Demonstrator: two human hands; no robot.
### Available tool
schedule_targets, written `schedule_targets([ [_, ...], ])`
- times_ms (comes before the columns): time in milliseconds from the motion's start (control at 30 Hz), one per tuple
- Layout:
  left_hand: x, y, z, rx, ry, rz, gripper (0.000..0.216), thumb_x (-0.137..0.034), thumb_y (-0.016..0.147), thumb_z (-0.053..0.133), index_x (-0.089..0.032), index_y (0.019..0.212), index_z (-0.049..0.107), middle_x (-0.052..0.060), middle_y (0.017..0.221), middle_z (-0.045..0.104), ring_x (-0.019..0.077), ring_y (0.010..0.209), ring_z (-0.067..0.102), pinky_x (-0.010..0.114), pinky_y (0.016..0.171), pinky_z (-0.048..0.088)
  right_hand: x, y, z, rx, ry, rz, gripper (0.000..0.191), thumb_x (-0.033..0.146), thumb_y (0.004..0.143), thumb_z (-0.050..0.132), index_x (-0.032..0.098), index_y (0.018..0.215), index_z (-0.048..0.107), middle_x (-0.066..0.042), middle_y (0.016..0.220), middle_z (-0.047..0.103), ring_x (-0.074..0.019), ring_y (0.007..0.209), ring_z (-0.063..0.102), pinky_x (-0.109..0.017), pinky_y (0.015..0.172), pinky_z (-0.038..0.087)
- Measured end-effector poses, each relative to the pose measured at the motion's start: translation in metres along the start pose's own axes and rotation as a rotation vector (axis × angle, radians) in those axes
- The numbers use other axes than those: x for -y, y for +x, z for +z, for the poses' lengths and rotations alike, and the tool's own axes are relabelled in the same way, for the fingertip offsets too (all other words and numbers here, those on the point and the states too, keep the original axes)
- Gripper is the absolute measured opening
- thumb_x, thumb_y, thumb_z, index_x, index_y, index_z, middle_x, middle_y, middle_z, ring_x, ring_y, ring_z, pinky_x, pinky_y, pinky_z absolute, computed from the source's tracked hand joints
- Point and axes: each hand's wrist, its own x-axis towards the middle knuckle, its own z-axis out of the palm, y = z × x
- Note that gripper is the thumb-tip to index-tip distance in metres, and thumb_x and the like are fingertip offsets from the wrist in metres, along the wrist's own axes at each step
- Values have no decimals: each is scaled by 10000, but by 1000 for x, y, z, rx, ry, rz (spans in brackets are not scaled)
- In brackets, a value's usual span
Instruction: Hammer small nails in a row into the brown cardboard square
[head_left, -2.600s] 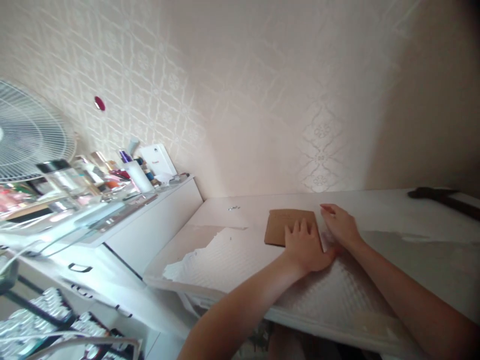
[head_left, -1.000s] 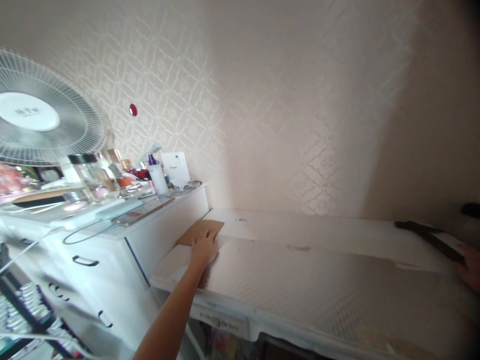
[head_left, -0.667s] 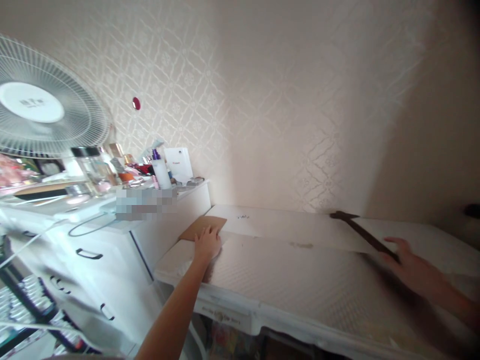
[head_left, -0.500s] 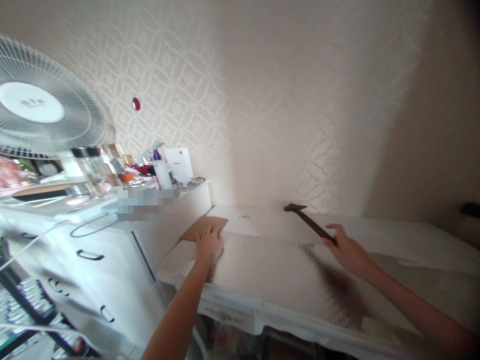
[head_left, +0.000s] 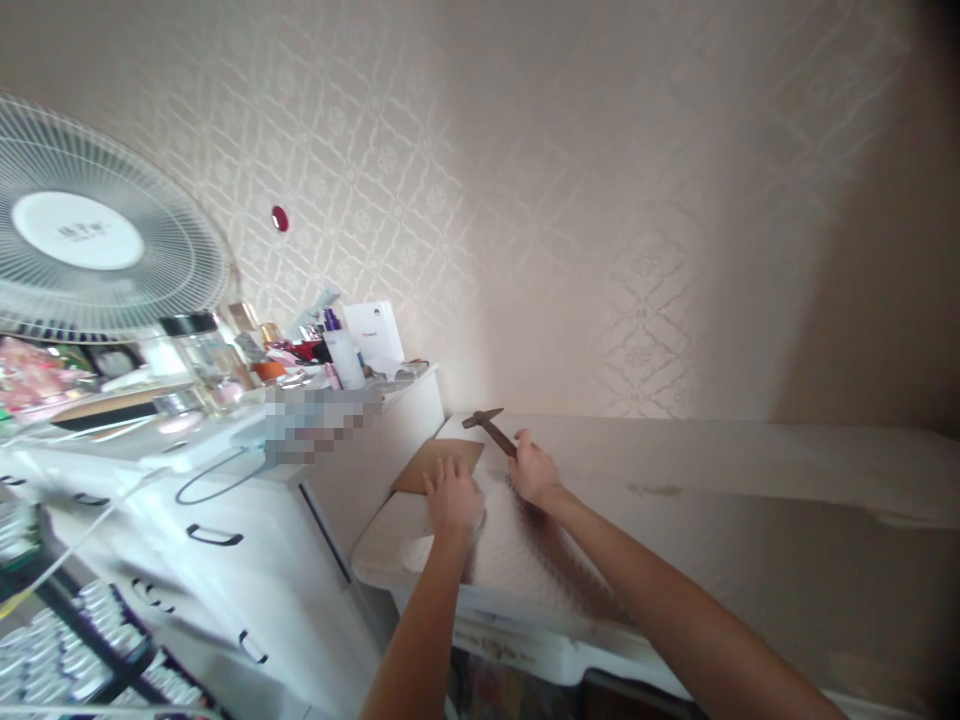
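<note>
A flat piece of brown cardboard (head_left: 435,462) lies on the covered white table (head_left: 675,560), near the drawer cabinet. My left hand (head_left: 456,497) rests on its near edge, fingers stretched out over the board. My right hand (head_left: 535,470) is wrapped around the handle of a hammer (head_left: 496,432), just right of the cardboard. The hammer's dark head points away from me, near the wall, at the far right corner of the cardboard. Whether the head touches the table I cannot tell.
On the left stands a white drawer cabinet (head_left: 322,540) crowded with bottles (head_left: 345,358), a white box (head_left: 375,335) and a cable (head_left: 214,480). A large white fan (head_left: 79,230) rises behind it. Patterned wall (head_left: 570,250) closes off the back. A black rack (head_left: 97,640) sits low left.
My right hand has swung the hammer left, close to the cardboard and my left hand. My left hand stays on the cardboard. The small bits behind it no longer show. The view has shifted slightly.
</note>
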Motion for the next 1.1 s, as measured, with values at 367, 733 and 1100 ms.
schedule_targets([
  [367, -1, -1, 3, 4, -39, 17, 438, -160, 849, 332, -119, 1238, 529, 169, 1398, 417, 305, 1335, 302, 583, 1077, 172, 16, 17, 22, 34, -22, 132, 327, 188, 883, 360, 149, 1207, 334, -177, 1115, 598, -268, 1006, 597, -361, 772, 437],
  [733, 1, -2, 5, 0, -32, 5, 405, -172, 864, 322, -135, 1193, 555, 153, 1394, 427, 297, 1320, 326, 594, 1065, 195, 16, 12, 17, 142, -56, 22, 361, 231, 860, 400, 124, 1205, 414, -188, 1131, 607, -283, 1028, 590, -379, 795, 437],
  [1100, 3, -1, 3, 2, -33, -10, 423, -193, 890, 282, -147, 1219, 543, 150, 1379, 443, 287, 1306, 347, 581, 1055, 234, -39, -5, -16, 94, -159, -100, 492, 331, 882, 419, 135, 1331, 365, -181, 1192, 572, -270, 1027, 586, -374, 831, 417],
])
